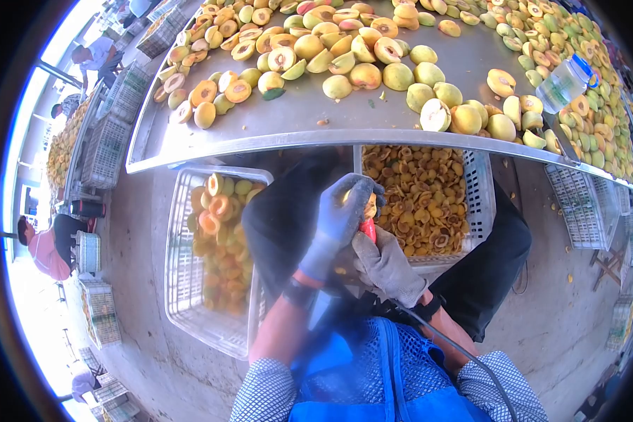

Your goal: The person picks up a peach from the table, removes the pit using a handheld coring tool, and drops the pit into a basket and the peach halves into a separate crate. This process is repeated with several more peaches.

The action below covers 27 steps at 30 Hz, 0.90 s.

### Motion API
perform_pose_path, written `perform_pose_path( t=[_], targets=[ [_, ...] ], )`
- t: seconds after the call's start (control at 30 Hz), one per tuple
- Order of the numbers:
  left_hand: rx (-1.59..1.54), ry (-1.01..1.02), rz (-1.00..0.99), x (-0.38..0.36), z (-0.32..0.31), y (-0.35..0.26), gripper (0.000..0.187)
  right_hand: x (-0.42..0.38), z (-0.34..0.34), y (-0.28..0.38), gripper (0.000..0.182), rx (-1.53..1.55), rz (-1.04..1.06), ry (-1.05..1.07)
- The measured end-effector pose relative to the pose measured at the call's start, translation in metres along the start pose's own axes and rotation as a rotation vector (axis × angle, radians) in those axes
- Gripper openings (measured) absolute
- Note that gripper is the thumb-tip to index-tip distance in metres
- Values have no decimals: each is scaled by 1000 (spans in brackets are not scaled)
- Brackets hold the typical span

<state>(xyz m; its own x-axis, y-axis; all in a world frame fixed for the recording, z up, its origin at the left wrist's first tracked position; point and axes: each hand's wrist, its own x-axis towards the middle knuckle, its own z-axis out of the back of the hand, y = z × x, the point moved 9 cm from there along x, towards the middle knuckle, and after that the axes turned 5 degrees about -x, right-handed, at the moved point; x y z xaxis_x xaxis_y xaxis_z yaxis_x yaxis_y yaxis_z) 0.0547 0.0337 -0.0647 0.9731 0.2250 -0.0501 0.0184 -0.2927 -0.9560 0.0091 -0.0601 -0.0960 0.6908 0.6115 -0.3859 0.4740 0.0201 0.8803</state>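
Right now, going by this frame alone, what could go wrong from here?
Fingers may slip or get nicked: the left hand holds a fruit piece right by the red item in the right hand; if that is a tool, its working end is hidden. The black cord near the right hand might snag as the arm moves. The fruit halves close to the front edge of the metal table could fall if bumped.

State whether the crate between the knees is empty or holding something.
The crate is holding something: yellowish fruit pieces cover its visible interior; depth unclear.
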Motion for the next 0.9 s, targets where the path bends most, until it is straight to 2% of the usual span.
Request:
perform_pose_path(
  t=[0.07,0.13,0.23,0.3,0.33,0.37,0.43,0.5,0.57,0.63,0.67,0.7,0.73,0.77,0.83,0.9],
  targets=[
    [-31,44,24,3,-1,5,23,-2,-1,4,22,22,10,13],
    [-63,87,48,5,-3,11,22,-9,-2,-1,25,109,-146,65],
    [-158,123,105,5,-10,16,21,-6,0,-5,28,78,-124,37],
    [-40,-40,81,3,-6,10,21,-10,-1,-3,25,93,-176,33],
    [-14,-54,71,4,-4,15,21,-11,4,0,23,100,-221,20],
    [7,-60,53,3,0,20,21,-7,2,-4,24,127,-125,110],
    [98,-90,21,3,3,20,21,-11,2,0,24,106,-129,95],
    [-26,-69,121,4,3,31,21,-9,-3,-13,25,253,-202,136],
    [-1,67,165,7,-4,29,30,-8,0,0,27,145,-123,34],
    [53,159,158,9,-5,27,35,-10,-5,-13,28,212,-211,97],
    [81,236,112,9,-7,26,37,-5,-10,-9,31,158,-76,197],
    [109,314,70,10,-14,25,39,-5,-3,-15,31,153,-61,184],
    [-22,265,195,8,-17,26,46,-13,-9,-9,33,235,-84,233],
    [-23,276,193,7,-23,23,46,-20,-15,-3,35,315,-110,286],
    [-360,320,215,-1,-34,20,32,-31,-16,1,37,400,-170,314],
    [-340,325,94,4,-31,30,46,-43,-19,17,30,680,-197,460]
  ],
)
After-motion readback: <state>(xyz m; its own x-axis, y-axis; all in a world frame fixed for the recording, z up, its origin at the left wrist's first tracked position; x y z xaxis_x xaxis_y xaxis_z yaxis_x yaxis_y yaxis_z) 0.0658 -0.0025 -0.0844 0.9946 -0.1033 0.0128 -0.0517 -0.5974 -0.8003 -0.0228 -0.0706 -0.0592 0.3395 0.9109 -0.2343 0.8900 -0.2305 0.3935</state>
